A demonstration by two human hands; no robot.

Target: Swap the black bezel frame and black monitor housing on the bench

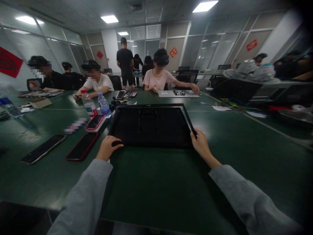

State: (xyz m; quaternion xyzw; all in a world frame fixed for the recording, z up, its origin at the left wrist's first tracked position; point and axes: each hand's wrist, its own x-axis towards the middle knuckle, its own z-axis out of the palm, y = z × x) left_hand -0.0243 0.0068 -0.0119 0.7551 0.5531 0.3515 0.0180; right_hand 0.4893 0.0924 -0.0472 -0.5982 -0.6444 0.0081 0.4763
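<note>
A large black flat panel (151, 125), like the back of a monitor, lies face down on the green table (156, 182) in front of me. My left hand (107, 147) grips its near left corner, thumb on top. My right hand (201, 141) holds the near right corner, fingers wrapped over the edge. Both arms wear grey sleeves.
Left of the panel lie a red-cased phone (82, 146), a dark phone (44, 148), another phone (96, 122) and two water bottles (89, 103). People sit across the table; one works at a grey sheet (178, 94). Cables (230, 105) and clutter sit at the right.
</note>
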